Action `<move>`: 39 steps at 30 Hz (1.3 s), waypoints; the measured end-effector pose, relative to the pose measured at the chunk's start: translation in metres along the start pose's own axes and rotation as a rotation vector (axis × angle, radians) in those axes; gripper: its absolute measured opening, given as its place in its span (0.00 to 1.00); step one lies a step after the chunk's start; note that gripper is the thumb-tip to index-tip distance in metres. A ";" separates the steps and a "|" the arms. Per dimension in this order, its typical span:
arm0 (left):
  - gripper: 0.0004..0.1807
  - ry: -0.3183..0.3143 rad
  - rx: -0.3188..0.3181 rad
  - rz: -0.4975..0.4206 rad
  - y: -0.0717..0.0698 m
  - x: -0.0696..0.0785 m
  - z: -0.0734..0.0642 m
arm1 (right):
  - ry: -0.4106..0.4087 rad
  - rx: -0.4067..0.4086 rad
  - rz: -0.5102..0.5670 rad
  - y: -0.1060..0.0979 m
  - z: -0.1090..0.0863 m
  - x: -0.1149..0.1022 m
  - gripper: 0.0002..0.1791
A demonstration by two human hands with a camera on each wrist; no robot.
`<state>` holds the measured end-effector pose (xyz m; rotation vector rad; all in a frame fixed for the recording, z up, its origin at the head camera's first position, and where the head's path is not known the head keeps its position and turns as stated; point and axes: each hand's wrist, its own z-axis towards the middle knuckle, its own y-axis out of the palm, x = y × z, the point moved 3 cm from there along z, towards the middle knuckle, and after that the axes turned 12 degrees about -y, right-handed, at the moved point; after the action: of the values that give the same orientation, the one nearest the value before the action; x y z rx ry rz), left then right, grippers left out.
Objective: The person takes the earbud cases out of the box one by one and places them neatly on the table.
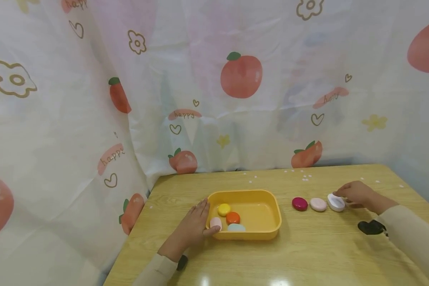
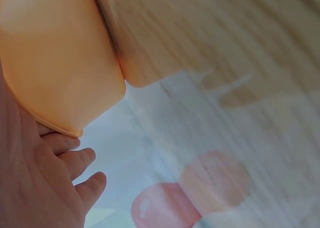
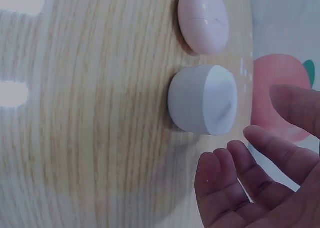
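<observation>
My left hand (image 1: pixel 194 223) rests against the left end of a yellow plastic tray (image 1: pixel 261 216); its fingers lie along the outer wall, the thumb at the front corner. Inside are a yellow round case (image 1: pixel 224 209), an orange one (image 1: pixel 233 218), a pale pink one (image 1: pixel 216 223) and a pale blue one (image 1: pixel 236 227) partly hidden by the front rim. To the right, my right hand (image 1: pixel 357 193) hovers beside a white round lidded case (image 3: pixel 202 99). In the right wrist view its parted fingers are apart from the case and hold nothing.
Left of the white case sit a pale pink rounded case (image 1: pixel 318 204) and a dark red one (image 1: pixel 300 204), in a row on the wooden table (image 1: pixel 307 254). Small white flecks (image 1: pixel 305 179) dot the back. A fruit-print cloth (image 1: pixel 207 139) hangs behind and at the left.
</observation>
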<state>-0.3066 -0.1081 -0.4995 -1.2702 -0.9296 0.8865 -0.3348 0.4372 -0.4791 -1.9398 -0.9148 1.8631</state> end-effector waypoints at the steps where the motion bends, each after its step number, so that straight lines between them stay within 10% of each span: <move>1: 0.56 0.000 -0.002 0.003 0.000 0.000 0.001 | 0.006 -0.006 0.005 -0.001 -0.001 -0.001 0.32; 39: 0.56 -0.004 -0.005 0.018 -0.002 0.002 -0.001 | -0.121 -0.056 0.043 0.022 0.010 -0.071 0.31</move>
<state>-0.3046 -0.1065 -0.4970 -1.2829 -0.9254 0.9016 -0.3361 0.3742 -0.4387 -1.9100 -0.9780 2.0195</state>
